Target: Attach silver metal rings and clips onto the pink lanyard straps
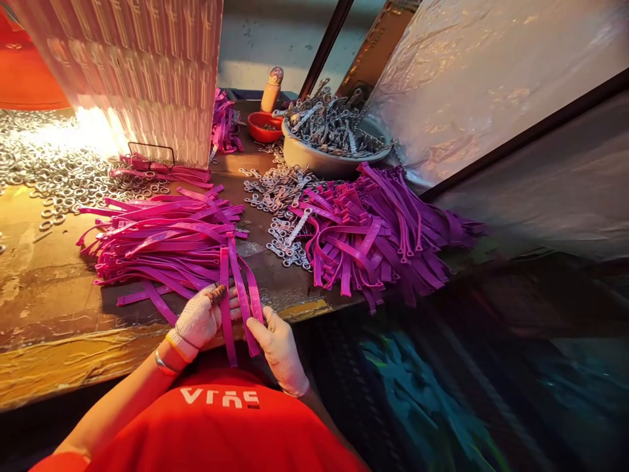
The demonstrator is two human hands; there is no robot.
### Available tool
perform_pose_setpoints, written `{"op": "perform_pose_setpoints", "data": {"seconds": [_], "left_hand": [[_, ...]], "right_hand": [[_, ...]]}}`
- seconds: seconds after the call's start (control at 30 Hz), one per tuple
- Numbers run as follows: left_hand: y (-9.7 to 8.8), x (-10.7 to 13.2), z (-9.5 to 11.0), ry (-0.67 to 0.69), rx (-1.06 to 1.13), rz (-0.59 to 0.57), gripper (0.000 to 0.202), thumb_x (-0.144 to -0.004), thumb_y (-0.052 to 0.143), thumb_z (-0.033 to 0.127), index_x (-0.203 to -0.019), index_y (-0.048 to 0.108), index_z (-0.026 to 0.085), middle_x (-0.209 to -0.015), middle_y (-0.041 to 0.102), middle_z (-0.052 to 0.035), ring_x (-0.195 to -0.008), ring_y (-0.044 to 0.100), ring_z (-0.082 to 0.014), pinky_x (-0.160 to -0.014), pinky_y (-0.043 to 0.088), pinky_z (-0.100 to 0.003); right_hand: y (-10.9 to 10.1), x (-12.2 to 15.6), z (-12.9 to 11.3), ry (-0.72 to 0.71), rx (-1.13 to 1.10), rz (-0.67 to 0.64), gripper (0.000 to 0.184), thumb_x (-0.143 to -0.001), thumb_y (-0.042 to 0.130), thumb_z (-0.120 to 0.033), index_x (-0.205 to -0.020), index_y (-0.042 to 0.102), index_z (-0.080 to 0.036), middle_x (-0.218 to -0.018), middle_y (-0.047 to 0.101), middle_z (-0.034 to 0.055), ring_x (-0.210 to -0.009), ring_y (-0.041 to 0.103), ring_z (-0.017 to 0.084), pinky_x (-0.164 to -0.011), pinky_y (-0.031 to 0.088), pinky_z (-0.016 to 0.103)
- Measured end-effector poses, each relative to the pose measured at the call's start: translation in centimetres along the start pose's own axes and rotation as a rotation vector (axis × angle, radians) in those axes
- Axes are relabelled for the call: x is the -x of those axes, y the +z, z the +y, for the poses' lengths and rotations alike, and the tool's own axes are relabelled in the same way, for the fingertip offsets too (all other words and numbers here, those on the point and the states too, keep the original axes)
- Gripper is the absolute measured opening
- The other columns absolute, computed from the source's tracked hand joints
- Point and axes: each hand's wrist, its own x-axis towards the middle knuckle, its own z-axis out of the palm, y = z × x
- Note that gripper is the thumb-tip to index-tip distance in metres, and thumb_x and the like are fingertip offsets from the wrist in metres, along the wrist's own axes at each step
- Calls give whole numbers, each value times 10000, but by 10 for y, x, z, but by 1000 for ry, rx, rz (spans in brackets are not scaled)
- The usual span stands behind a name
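In front of my body, both hands wear pale knitted gloves. My left hand [204, 314], with a dark brown cover on its thumb, pinches a flat magenta strap [226, 321] that hangs past the table edge. Its other fingers reach behind the neighbouring straps. The thumb and fingers of my right hand [280, 347] close on more magenta straps [248, 314], side by side. Just beyond my left hand lies a loose pile of magenta straps [167, 246]. A larger strap pile [363, 236], many with small looped ends, lies to the right.
Silvery metal link pieces [285, 190] lie between the piles. Behind them stands a grey basin [319, 157] heaped with metal chains, beside a small red bowl [263, 133] and a bottle [272, 90]. Metal rings [59, 190] spread at left near a ribbed translucent panel [171, 78].
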Motion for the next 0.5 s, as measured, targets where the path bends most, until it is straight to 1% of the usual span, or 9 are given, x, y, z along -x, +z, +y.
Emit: {"op": "perform_pose_setpoints", "data": {"seconds": [0.07, 0.13, 0.23, 0.37, 0.43, 0.5], "left_hand": [[-2, -1, -1, 10, -8, -17, 95, -891, 643, 161, -956, 672, 99, -1010, 752, -187, -972, 745, -318, -926, 599, -542], [-3, -2, -1, 13, -11, -28, 81, -880, 656, 164, -930, 675, 103, -1014, 750, -182, -951, 747, -307, -905, 611, -511], [1, 0, 1, 23, -19, -7, 83, -862, 678, 181, -899, 682, 107, -1015, 748, -174, -908, 746, -293, -847, 629, -456], [12, 5, 4, 36, -83, 18, 158, -795, 771, 229, -878, 685, 125, -904, 740, -124, -789, 731, -241, -723, 626, -347], [17, 8, 5, 60, -122, 13, 255, -737, 839, 253, -881, 676, 120, -836, 716, -95, -705, 700, -201, -655, 605, -302], [20, 10, 6, 76, -157, 18, 356, -669, 898, 279, -867, 651, 115, -756, 671, -53, -616, 645, -156, -586, 576, -274]], "right_hand": [[-1, 2, 1, 24, -15, -22, 322, -806, 658, -464, -959, 652, -180, -774, 645, -4, -703, 565, 155, -648, 498, 247], [-1, 5, 3, 69, -15, -34, 320, -799, 658, -459, -958, 654, -181, -719, 624, -21, -637, 537, 141, -600, 475, 240], [-2, 9, 7, 120, -36, -36, 329, -778, 673, -447, -973, 657, -182, -670, 606, -38, -587, 504, 132, -561, 445, 237], [-4, 13, 7, 107, -63, -67, 356, -768, 702, -453, -981, 680, -169, -788, 678, 0, -723, 581, 167, -655, 482, 253], [-4, 16, 3, 100, -58, -98, 370, -779, 710, -451, -1019, 695, -170, -888, 711, 16, -827, 612, 186, -739, 494, 262], [-4, 19, -2, 90, -33, -127, 332, -798, 700, -425, -1026, 705, -184, -950, 718, 13, -891, 621, 188, -801, 489, 264]]}}
